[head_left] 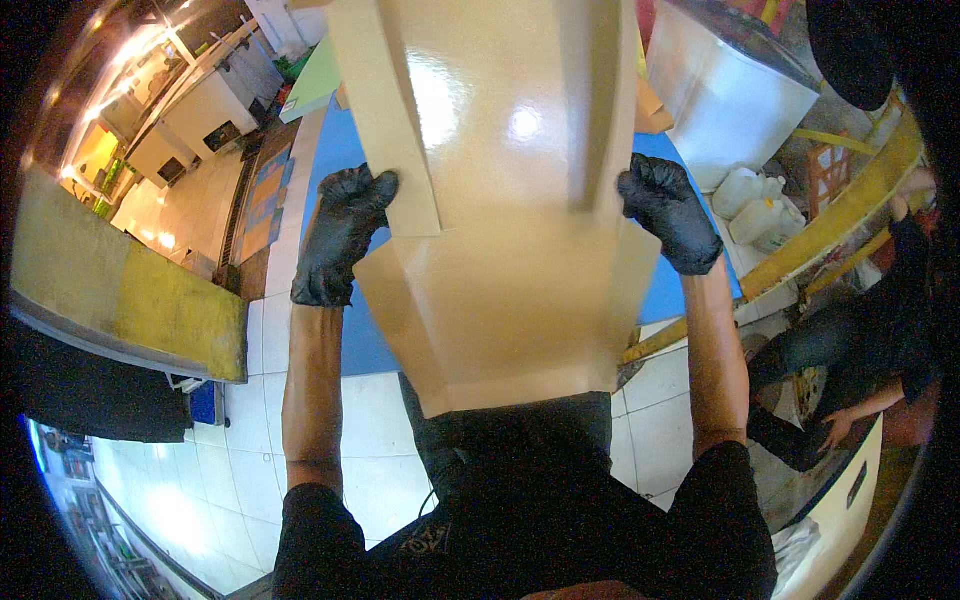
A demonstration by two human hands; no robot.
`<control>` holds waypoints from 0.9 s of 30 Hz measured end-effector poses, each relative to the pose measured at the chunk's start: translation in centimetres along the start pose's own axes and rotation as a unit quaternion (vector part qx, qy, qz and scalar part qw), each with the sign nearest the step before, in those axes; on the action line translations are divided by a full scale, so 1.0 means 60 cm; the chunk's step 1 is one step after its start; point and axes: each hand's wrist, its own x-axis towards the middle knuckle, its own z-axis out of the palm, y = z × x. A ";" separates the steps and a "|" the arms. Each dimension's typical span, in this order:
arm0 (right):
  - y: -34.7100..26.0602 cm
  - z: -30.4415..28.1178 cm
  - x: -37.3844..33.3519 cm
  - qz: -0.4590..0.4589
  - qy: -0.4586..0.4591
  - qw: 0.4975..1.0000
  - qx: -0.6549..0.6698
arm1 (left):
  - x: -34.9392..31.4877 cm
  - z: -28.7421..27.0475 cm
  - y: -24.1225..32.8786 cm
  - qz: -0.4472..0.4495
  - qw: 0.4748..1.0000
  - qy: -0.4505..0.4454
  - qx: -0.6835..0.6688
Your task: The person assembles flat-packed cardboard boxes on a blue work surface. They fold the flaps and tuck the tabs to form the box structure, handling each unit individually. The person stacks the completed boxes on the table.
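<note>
A large brown cardboard sheet (520,310), creased into panels and flaps, is raised in front of my body. Its inner face looks glossy and throws back bright light. My left hand (345,230), in a black glove, grips the left side flap with the thumb on top. On the opposite edge, my right hand (675,215), gloved the same way, holds the right side with its fingers mostly behind the cardboard. The nearest flap hangs toward my lap, and the sheet's far end runs out of the picture. Beneath it shows a blue tabletop (370,335).
White plastic jugs (765,215) stand on the right by a large white cabinet (735,95). Another person (850,310) in dark clothes is at the right, beyond a yellow curved beam (830,235). A yellow-and-grey ledge (130,270) lies left. White floor tiles (375,430) surround me.
</note>
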 end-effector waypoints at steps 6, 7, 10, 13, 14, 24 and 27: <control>-0.017 0.000 0.011 0.052 0.061 0.997 0.002 | -0.005 -0.009 -0.012 0.046 0.992 -0.117 -0.001; -0.021 -0.004 0.009 0.031 0.028 0.999 0.003 | -0.004 -0.006 0.000 0.036 0.994 -0.095 0.051; -0.022 -0.015 0.009 0.005 -0.069 0.997 -0.036 | -0.001 0.001 -0.009 0.011 0.997 -0.070 -0.013; -0.019 -0.034 0.023 0.017 -0.123 0.984 -0.126 | 0.005 -0.013 -0.031 0.034 0.993 -0.106 0.040; -0.022 -0.037 0.027 -0.002 -0.116 0.984 -0.136 | 0.005 -0.019 -0.035 0.049 0.986 -0.125 0.095; 0.046 -0.061 0.023 0.097 -0.095 0.990 0.040 | -0.046 0.061 -0.081 -0.066 0.980 -0.022 -0.184; 0.060 -0.057 -0.004 0.103 -0.094 0.966 0.216 | -0.048 0.064 -0.098 -0.075 0.979 -0.016 -0.188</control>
